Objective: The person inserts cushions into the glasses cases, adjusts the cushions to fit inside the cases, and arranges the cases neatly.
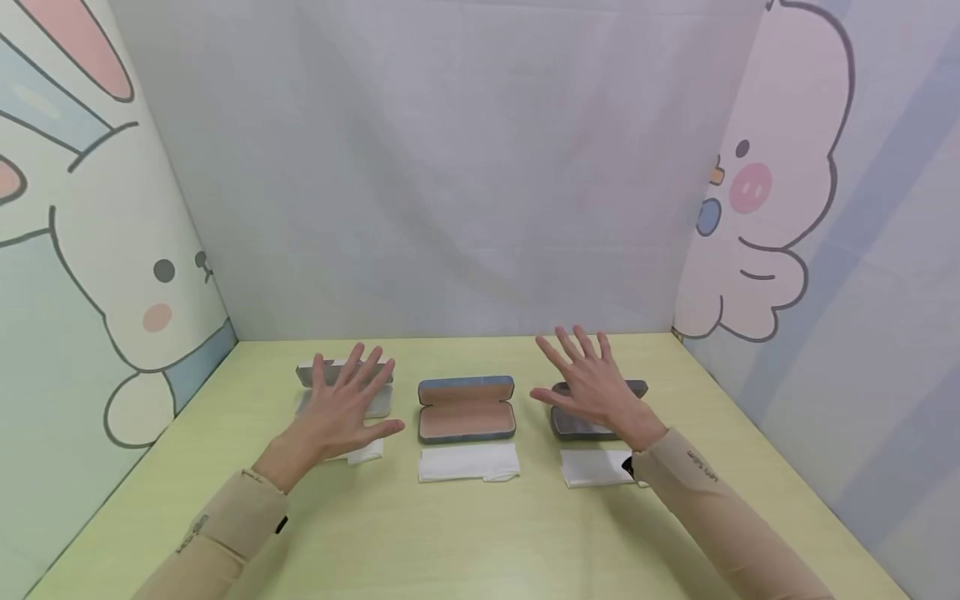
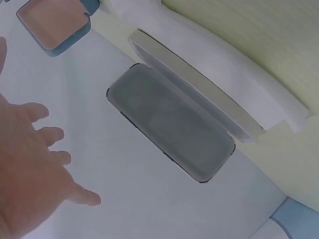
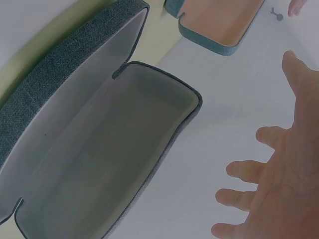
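Observation:
Three eyeglass cases lie unfolded in a row on the table. My left hand [image 1: 339, 421], fingers spread, hovers over the pale grey case [image 1: 381, 403] and hides part of it; its grey lining shows bare in the left wrist view [image 2: 172, 124]. At the centre sits the blue case [image 1: 467, 423] with a pinkish-tan lining, between both hands and touched by neither. Above the dark grey case [image 1: 577, 432] is my right hand [image 1: 592, 390], also spread and holding nothing. The right wrist view shows that dark case's textured lid [image 3: 75, 55] and bare interior [image 3: 114, 139].
In front of each case lies a folded white cloth: the left cloth [image 1: 367, 452] partly under my hand in view, the middle cloth [image 1: 468, 463], and the right cloth [image 1: 596, 468]. A grey back wall [image 1: 450, 167] and cartoon-printed side panels [image 1: 127, 250] enclose the yellow-green table [image 1: 450, 542].

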Tool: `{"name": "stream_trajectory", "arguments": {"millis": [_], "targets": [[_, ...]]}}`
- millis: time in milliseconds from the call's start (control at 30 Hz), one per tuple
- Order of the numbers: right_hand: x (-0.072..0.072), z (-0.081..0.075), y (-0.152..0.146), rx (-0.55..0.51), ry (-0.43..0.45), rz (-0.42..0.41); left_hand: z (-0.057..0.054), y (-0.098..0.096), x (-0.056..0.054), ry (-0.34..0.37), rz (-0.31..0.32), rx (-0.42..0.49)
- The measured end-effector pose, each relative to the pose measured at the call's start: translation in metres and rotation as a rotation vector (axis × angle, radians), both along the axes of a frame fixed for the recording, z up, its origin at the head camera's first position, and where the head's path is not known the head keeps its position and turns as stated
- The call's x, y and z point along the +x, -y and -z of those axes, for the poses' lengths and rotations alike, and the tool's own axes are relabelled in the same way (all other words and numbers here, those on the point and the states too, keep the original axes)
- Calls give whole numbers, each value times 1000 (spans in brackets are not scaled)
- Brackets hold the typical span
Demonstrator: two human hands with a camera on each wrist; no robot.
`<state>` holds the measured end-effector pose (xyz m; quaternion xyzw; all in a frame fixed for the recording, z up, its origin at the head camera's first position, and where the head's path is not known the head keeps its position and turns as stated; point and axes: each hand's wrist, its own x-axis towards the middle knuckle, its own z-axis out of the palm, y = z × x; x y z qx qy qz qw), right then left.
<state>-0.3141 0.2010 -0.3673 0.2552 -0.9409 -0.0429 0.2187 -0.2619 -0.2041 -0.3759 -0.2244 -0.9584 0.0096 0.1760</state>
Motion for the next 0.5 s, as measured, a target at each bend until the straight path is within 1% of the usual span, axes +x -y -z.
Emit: {"name": "stream_trajectory", "arguments": {"millis": [100,267,367,500], "targets": [[0,1,2,-5,16,-6,1,0,-1,5,3,2],[0,0,9,-47,43,-45,0,6,-3,14,17,32],[0,-1,17,-62,35,-79,-1,14,-4,34,16,59],[-2,-4,31,-85,17,-150,-3,29,-4,76,3,95]]}}
